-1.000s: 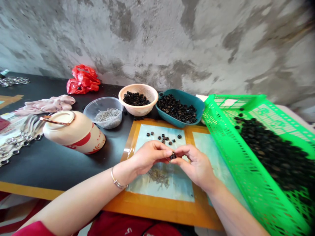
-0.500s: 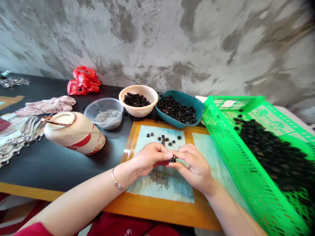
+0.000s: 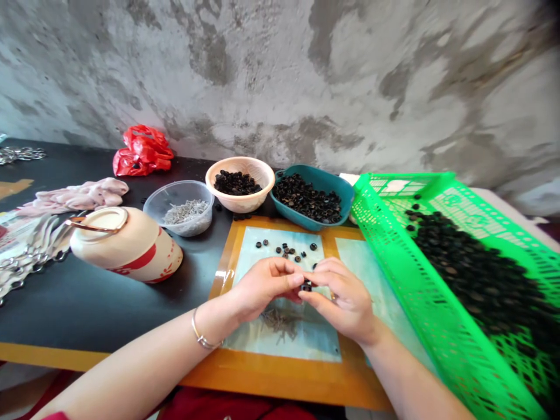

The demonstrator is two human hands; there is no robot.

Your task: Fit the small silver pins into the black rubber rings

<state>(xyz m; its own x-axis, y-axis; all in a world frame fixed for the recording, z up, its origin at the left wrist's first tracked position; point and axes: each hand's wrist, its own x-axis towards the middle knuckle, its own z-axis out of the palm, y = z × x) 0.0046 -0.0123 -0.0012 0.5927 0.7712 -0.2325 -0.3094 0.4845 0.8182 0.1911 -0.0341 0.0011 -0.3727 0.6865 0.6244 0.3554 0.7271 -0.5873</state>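
Note:
Over the pale blue mat [image 3: 245, 344], my two hands meet at a small black round part [image 3: 306, 286]. The fingers of my left hand [image 3: 271, 287] are closed at its left side, the thumb lying along the top. My right hand [image 3: 343, 297] pinches the same part between thumb and forefinger. Whether a pin sits in it is hidden by the fingertips. Several loose black round parts [image 3: 297, 258] lie on the mat beyond my hands. Below them is a small heap of thin metal pins [image 3: 279, 322].
A clear bowl of pins [image 3: 188, 211], a peach bowl [image 3: 266, 182] and a teal basin [image 3: 347, 192] with black parts stand behind. The green crate [image 3: 394, 291] of black parts takes up the right. A cream tumbler [image 3: 126, 245], gloves [image 3: 83, 194] and a red bag [image 3: 142, 151] are left.
The view has shifted slightly, so the table things appear a little further left and lower. Both hands keep hold of the small black part, with only slight finger movement.

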